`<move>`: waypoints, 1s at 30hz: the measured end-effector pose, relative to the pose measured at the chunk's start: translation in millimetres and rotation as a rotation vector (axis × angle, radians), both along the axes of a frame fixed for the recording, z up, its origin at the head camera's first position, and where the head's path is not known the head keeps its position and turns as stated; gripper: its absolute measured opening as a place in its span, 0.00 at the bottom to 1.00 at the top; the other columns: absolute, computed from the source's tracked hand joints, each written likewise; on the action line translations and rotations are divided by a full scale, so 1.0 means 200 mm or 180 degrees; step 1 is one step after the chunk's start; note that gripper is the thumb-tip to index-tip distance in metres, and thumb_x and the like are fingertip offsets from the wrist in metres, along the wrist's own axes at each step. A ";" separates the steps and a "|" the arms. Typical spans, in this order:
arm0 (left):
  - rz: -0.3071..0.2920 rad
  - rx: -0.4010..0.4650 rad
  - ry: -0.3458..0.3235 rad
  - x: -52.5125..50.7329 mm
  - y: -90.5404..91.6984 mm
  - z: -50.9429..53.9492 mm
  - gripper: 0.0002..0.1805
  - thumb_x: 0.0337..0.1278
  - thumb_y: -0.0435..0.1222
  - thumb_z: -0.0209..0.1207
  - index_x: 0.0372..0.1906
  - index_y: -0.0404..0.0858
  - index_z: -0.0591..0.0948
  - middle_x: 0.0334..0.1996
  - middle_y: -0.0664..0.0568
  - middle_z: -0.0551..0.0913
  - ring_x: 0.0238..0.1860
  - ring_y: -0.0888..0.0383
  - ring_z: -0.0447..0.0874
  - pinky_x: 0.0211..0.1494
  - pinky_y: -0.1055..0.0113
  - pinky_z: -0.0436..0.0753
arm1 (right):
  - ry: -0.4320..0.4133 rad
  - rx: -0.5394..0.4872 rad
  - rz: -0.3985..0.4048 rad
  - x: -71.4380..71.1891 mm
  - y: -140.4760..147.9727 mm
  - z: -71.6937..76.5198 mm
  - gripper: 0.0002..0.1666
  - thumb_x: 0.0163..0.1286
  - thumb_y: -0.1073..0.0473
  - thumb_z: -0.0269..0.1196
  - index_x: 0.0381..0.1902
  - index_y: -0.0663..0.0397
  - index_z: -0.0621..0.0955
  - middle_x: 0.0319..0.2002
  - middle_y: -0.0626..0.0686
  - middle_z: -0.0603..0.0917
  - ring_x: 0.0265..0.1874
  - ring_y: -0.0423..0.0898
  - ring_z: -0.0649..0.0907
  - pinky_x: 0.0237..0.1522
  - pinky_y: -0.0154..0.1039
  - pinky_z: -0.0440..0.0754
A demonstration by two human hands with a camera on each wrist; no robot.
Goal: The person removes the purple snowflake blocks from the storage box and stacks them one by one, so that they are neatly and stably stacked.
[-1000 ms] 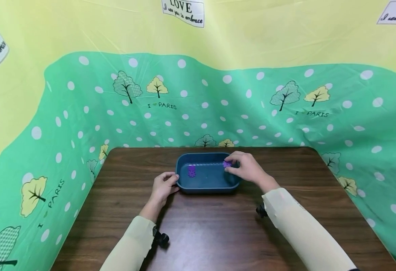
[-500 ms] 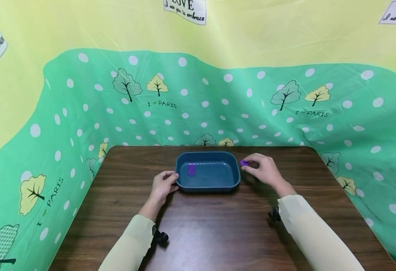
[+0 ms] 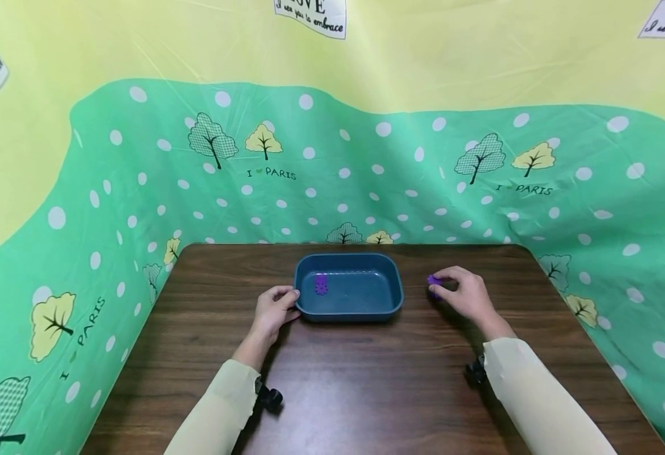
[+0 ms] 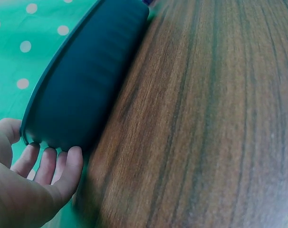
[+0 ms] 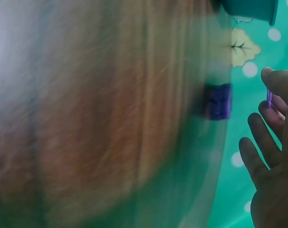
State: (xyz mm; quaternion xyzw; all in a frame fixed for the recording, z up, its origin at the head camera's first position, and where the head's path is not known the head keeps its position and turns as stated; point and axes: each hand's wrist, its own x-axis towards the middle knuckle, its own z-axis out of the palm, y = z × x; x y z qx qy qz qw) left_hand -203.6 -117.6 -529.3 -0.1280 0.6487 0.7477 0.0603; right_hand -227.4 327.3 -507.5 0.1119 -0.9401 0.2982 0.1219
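A dark blue rectangular tray (image 3: 348,314) stands on the table near its back edge. My left hand (image 3: 272,311) grips the tray's left end, thumb at the rim and fingers against the outer wall, as the left wrist view shows. Inside the tray, towards its left, lie purple notched snowflake discs (image 3: 321,285). Right of the tray, my right hand (image 3: 469,296) pinches a purple snowflake disc (image 5: 269,98) between thumb and index finger, seen edge-on in the right wrist view. On the table close by sits a small purple stack (image 5: 220,101), mostly hidden by the hand in the head view.
The brown wood-grain table (image 3: 355,385) reaches to a green and yellow printed cloth (image 3: 344,158) hanging behind and at both sides. Each wrist carries a small black camera, such as the left wrist camera (image 3: 270,398).
My right hand has moved right, out from over the tray to the table beside it, with the purple disc between its fingers. My left hand has stayed on the tray.
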 end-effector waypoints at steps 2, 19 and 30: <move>-0.0023 0.0005 -0.0007 0.00 0.00 0.02 0.18 0.66 0.33 0.65 0.56 0.28 0.80 0.38 0.51 0.82 0.40 0.57 0.83 0.53 0.49 0.89 | -0.0001 0.0005 -0.0013 0.01 0.02 -0.02 0.14 0.67 0.55 0.73 0.46 0.57 0.88 0.48 0.58 0.87 0.47 0.56 0.85 0.47 0.55 0.84; -0.0034 -0.0012 -0.0017 0.01 0.00 0.01 0.20 0.66 0.34 0.65 0.58 0.28 0.80 0.39 0.50 0.82 0.43 0.55 0.84 0.54 0.50 0.89 | -0.0072 0.0003 -0.0068 0.03 0.08 -0.12 0.14 0.65 0.55 0.74 0.45 0.54 0.88 0.49 0.58 0.87 0.51 0.60 0.85 0.55 0.62 0.82; 0.0049 -0.0002 -0.0018 0.01 0.01 0.02 0.16 0.65 0.33 0.65 0.54 0.29 0.81 0.38 0.50 0.83 0.41 0.55 0.85 0.48 0.55 0.91 | -0.0046 0.0034 -0.0043 0.05 0.07 -0.13 0.14 0.65 0.56 0.74 0.46 0.56 0.87 0.49 0.60 0.87 0.50 0.61 0.85 0.53 0.62 0.83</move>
